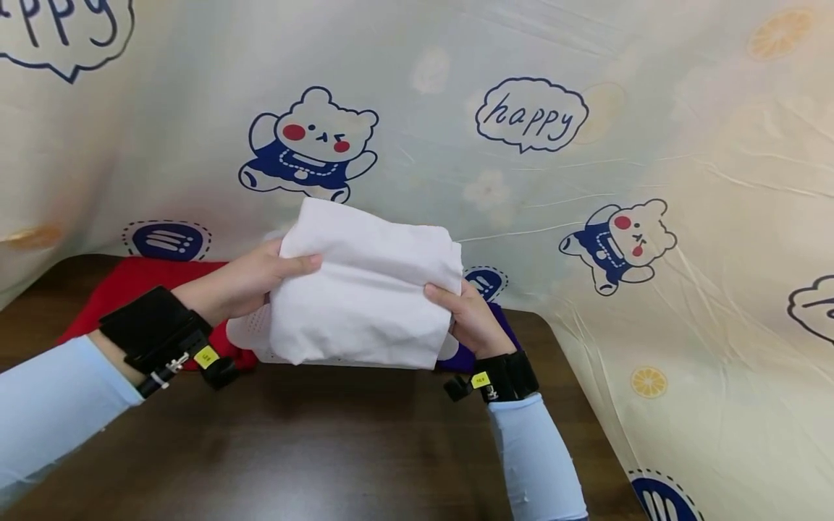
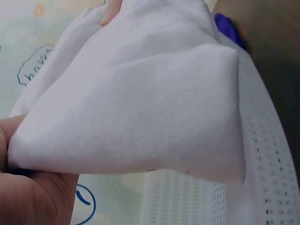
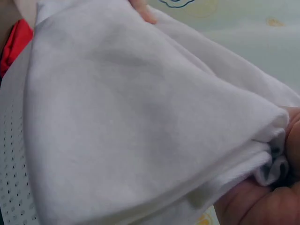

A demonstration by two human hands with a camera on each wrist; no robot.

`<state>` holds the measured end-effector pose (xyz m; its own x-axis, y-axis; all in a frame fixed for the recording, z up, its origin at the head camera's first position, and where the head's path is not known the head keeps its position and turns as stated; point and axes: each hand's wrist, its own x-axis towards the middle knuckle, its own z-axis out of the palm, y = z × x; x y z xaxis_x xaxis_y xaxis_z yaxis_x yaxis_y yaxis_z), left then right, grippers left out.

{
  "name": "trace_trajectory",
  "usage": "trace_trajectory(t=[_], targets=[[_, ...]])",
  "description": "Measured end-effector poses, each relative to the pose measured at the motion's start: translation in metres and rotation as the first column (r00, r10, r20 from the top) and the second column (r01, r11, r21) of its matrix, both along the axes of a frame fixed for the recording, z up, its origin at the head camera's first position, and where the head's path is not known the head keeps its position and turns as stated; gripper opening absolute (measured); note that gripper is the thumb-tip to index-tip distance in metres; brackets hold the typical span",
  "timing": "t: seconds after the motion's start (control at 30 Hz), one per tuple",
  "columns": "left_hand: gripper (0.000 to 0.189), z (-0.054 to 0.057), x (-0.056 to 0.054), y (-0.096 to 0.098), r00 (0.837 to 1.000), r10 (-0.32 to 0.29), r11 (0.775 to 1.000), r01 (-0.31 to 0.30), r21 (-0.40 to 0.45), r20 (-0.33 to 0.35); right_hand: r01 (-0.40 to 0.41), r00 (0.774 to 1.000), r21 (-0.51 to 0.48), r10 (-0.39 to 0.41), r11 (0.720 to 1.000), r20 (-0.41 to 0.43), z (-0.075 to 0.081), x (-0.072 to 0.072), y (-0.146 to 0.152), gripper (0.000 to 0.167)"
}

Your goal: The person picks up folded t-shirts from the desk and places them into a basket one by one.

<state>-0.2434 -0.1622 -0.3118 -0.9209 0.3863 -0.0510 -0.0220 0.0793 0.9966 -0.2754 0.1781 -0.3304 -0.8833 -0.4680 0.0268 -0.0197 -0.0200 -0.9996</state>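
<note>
A folded white cloth (image 1: 365, 289) is held up between both hands in the head view. My left hand (image 1: 257, 278) grips its left side, thumb on the front face. On the right side, my right hand (image 1: 476, 318) pinches the folded edge with the thumb in front; several fabric layers show there in the right wrist view. Behind and below the cloth stands a white perforated basket (image 2: 267, 140), mostly hidden by it in the head view. The left wrist view shows part of the basket's slotted inside beneath the cloth's lower edge.
Red fabric (image 1: 150, 282) lies on the dark wooden table (image 1: 339, 449) to the left of the basket. Purple fabric (image 1: 462, 359) lies at its right, partly behind my right hand. A pale printed curtain (image 1: 423, 145) hangs along the table's back and right edges.
</note>
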Motion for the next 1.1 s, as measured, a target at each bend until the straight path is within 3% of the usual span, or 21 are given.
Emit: trace_trajectory(t=[0.27,0.67,0.93,1.1], targets=[[0.068,-0.001,-0.019,0.0,0.997,0.042,0.999,-0.044,-0.029,-0.064,0.072,0.997,0.036,-0.071,0.997,-0.03,0.005,-0.016,-0.008,0.041],[0.069,-0.015,-0.04,-0.003,0.992,0.1,0.993,-0.104,-0.052,-0.071,0.111,0.994,0.07,-0.111,0.991,-0.006,-0.002,-0.039,-0.012,0.046],[0.069,-0.032,-0.05,-0.005,0.992,0.114,0.989,-0.119,-0.091,-0.059,0.107,0.994,0.112,-0.108,0.988,0.007,-0.012,-0.044,-0.014,0.046],[0.069,-0.037,-0.055,-0.004,0.991,0.121,0.985,-0.127,-0.117,-0.055,0.113,0.993,0.12,-0.116,0.986,0.015,-0.02,-0.046,-0.013,0.047]])
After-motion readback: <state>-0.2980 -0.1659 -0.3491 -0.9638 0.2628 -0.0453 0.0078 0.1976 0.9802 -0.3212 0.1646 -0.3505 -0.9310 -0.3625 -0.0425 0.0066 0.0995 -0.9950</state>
